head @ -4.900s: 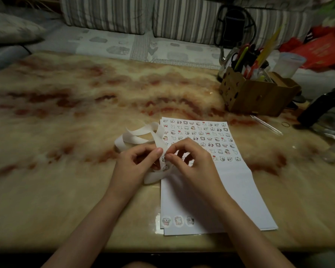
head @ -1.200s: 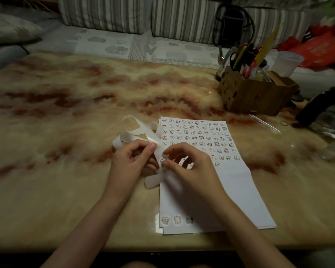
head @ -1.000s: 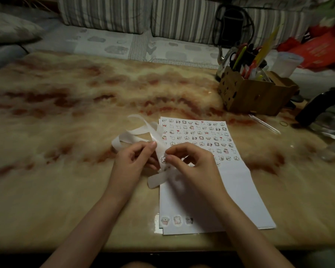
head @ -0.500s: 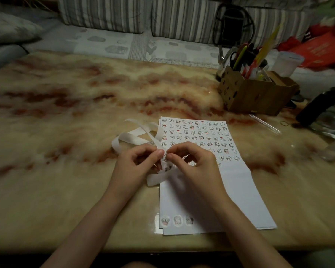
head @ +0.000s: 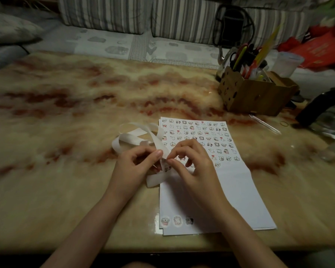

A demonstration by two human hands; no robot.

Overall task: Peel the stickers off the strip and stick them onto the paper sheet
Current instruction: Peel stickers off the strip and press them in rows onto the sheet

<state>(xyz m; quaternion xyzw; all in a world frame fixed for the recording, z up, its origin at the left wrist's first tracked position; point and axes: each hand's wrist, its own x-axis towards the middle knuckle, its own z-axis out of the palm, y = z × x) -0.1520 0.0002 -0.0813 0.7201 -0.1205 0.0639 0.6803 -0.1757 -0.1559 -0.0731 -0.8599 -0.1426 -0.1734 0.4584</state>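
A: Marbled tan-and-rust tabletop [head: 66,132] fills the view, with striped sofa cushions [head: 104,14] behind it. Where is the sticker strip [head: 135,139]?

B: It loops on the table just left of the paper sheet [head: 240,190], and its near part rises into the person's hands above the sheet's left edge.

A: And the hands?

B: The left hand [head: 132,169] pinches the strip between thumb and forefinger. The right hand [head: 195,167] has thumb and forefinger closed on a small sticker [head: 166,166] on the strip, right against the left fingertips; its other fingers are curled.

A: What lies on the sheet?

B: Rows of cartoon stickers [head: 201,132] cover its far half, and three round stickers [head: 177,221] sit by its near left corner. A cardboard box of pens [head: 255,95] stands beyond, to the right.
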